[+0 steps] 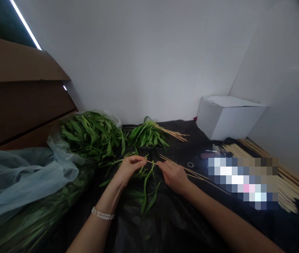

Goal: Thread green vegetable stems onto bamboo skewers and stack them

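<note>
My right hand (173,174) is closed around a thin bamboo skewer (151,162), which points left across the small gap between my hands. My left hand (131,168) pinches at the skewer's left end with thumb and forefinger; whether a stem is caught in the pinch too, I cannot tell. From the skewer hangs a leafy green stem (145,189), its long narrow leaves drooping between my hands. Several loose skewers (199,174) lie under and beside my right hand. Behind my hands rests a bunch of greens on skewers (149,135), the bare sticks pointing right.
A plastic bag full of greens (91,131) stands at the back left, with another clear bag (20,179) nearer. Black sheeting (130,228) covers the surface. At right are a white box (228,117), many bamboo sticks (290,196), a small ring (190,164) and a blurred-out patch.
</note>
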`<act>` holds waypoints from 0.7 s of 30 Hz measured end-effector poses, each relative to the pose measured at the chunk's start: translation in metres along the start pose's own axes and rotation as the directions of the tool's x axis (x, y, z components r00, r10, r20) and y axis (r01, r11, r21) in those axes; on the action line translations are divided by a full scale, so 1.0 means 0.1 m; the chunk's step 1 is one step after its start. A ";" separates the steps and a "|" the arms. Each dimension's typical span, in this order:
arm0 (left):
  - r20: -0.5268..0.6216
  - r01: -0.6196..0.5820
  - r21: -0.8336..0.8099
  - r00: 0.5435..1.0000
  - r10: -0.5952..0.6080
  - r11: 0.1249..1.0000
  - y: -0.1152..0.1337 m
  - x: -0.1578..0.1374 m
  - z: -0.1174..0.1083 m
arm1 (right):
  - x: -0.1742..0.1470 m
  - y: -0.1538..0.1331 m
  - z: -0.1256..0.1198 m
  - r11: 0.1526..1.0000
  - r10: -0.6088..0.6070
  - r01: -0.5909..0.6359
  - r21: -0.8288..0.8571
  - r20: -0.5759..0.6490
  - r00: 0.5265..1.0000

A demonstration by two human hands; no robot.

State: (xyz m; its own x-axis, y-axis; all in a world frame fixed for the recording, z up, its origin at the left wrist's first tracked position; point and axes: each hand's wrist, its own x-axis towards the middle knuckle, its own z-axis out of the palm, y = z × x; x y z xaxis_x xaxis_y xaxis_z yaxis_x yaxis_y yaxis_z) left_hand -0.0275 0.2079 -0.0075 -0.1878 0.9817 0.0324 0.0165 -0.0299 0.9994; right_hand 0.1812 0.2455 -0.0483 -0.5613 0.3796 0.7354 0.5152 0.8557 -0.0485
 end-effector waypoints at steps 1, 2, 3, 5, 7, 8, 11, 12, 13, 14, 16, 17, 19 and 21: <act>0.013 0.003 0.000 1.000 -0.003 1.000 0.00 0.00 0.01 | 0.00 0.00 0.00 1.000 -0.003 0.003 -0.003 -0.001 1.000; 0.026 0.005 -0.001 1.000 -0.005 1.000 0.00 0.00 0.03 | 0.00 -0.01 0.00 1.000 -0.006 0.006 -0.005 -0.001 1.000; 0.037 0.005 0.001 0.999 -0.005 1.000 -0.01 -0.01 0.04 | 0.00 -0.01 0.00 1.000 -0.008 0.008 -0.007 -0.001 1.000; 0.047 0.004 0.008 0.999 -0.005 1.000 -0.01 -0.01 0.06 | 0.00 -0.01 0.01 1.000 -0.010 0.010 -0.005 0.003 1.000; 0.056 0.014 0.020 0.998 -0.015 1.000 -0.01 -0.02 0.08 | -0.01 -0.01 0.02 1.000 -0.008 0.008 -0.003 0.013 1.000; 0.063 0.021 0.026 0.998 -0.023 0.999 -0.01 -0.02 0.08 | -0.01 -0.01 0.02 1.000 -0.007 0.007 -0.002 0.020 1.000; 0.095 0.035 0.044 0.995 -0.039 0.998 0.01 -0.03 0.06 | -0.01 -0.01 0.02 1.000 -0.001 0.001 0.007 0.045 0.999; 0.116 0.042 0.057 0.992 -0.048 0.997 0.02 -0.03 0.03 | -0.01 -0.01 0.01 1.000 0.001 -0.001 0.014 0.048 0.999; 0.140 0.049 0.076 0.988 -0.060 0.996 0.03 -0.02 0.00 | 0.00 -0.02 0.00 1.000 0.003 -0.004 0.024 0.050 0.999; 0.164 0.057 0.094 0.984 -0.072 0.994 0.04 -0.02 -0.04 | 0.00 -0.02 -0.01 0.999 0.005 -0.007 0.035 0.050 0.999; 0.196 0.059 0.123 0.977 -0.082 0.991 0.07 -0.01 -0.13 | 0.02 -0.01 -0.04 0.998 0.013 -0.016 0.058 0.048 0.999; 0.198 0.050 0.133 0.977 -0.076 0.990 0.08 0.00 -0.17 | 0.02 -0.01 -0.05 0.997 0.018 -0.022 0.071 0.048 0.999; 0.194 0.028 0.158 0.979 -0.059 0.987 0.09 0.01 -0.22 | 0.03 -0.01 -0.08 0.995 0.028 -0.033 0.093 0.047 0.998; 0.195 0.016 0.210 0.979 -0.058 0.978 0.07 0.03 -0.23 | 0.04 -0.01 -0.10 0.994 0.029 -0.034 0.108 0.045 0.999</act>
State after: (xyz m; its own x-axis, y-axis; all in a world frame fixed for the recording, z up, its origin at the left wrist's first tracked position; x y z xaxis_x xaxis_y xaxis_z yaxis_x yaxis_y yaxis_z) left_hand -0.0509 0.2059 -0.0006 0.0065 0.9996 -0.0282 0.2192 0.0261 0.9753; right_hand 0.1844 0.2427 -0.0386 -0.5745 0.4197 0.7027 0.4606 0.8755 -0.1463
